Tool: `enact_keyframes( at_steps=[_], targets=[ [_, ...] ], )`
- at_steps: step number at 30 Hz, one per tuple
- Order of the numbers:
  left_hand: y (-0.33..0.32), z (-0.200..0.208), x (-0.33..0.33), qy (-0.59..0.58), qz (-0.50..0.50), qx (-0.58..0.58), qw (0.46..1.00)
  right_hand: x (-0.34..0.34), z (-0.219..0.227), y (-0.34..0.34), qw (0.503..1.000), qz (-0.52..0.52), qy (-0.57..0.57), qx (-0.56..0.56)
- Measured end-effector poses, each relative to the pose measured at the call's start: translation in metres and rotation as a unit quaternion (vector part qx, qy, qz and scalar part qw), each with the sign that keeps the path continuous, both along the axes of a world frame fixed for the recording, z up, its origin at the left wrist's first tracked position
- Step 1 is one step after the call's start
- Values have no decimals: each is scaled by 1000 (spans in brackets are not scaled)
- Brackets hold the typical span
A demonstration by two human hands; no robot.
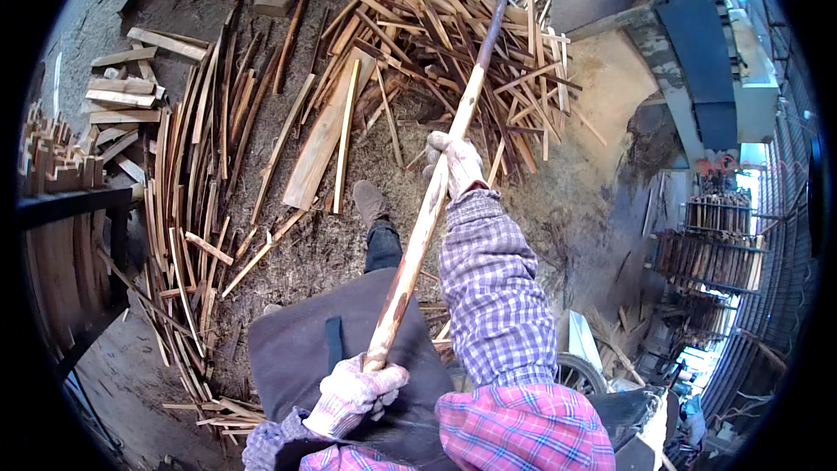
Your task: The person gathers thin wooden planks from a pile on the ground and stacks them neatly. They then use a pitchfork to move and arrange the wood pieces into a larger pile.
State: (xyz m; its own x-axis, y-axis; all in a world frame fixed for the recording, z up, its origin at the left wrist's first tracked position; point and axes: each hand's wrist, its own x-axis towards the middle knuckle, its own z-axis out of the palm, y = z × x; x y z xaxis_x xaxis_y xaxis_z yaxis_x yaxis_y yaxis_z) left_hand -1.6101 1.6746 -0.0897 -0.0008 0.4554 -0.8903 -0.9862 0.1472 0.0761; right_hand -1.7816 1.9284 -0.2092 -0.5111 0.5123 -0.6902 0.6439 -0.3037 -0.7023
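A long wooden pole [413, 263] with patchy bark and a dark, narrow tip runs from in front of my body up toward the scrap heap. My left hand [356, 391], in a pale work glove, is closed round its near end. Farther up, my right hand [457, 163], gloved too, grips the shaft at about its middle. The tip lies over or against a big tangled heap of wood strips [427, 13]; whether it touches them I cannot tell.
A wide plank [327, 135] and loose strips lie on the debris-covered ground [384, 153] ahead. Long slats [179, 218] are spread on the left beside a dark metal rack [70, 207]. Short offcuts [126, 98] sit far left. A wheel [577, 373] stands near my right elbow.
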Motion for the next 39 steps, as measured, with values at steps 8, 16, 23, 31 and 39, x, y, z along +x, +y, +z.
enact_keyframes(
  at_steps=[8,16,23,31,39],
  targets=[
    [-94,38,37,10,-205,-159,966,62,30,-94,998,-46,36,-39],
    [-22,42,-45,8,-152,-189,970,-5,-1,-23,986,-74,15,-146],
    [18,34,-90,-10,-228,-244,942,-34,-59,19,990,-71,-6,-118],
    [-2,10,-16,96,-328,-312,886,-81,-54,69,984,-18,72,-163],
    [-89,17,58,71,-485,-112,864,22,-28,-1,989,-22,60,-134]
  ],
)
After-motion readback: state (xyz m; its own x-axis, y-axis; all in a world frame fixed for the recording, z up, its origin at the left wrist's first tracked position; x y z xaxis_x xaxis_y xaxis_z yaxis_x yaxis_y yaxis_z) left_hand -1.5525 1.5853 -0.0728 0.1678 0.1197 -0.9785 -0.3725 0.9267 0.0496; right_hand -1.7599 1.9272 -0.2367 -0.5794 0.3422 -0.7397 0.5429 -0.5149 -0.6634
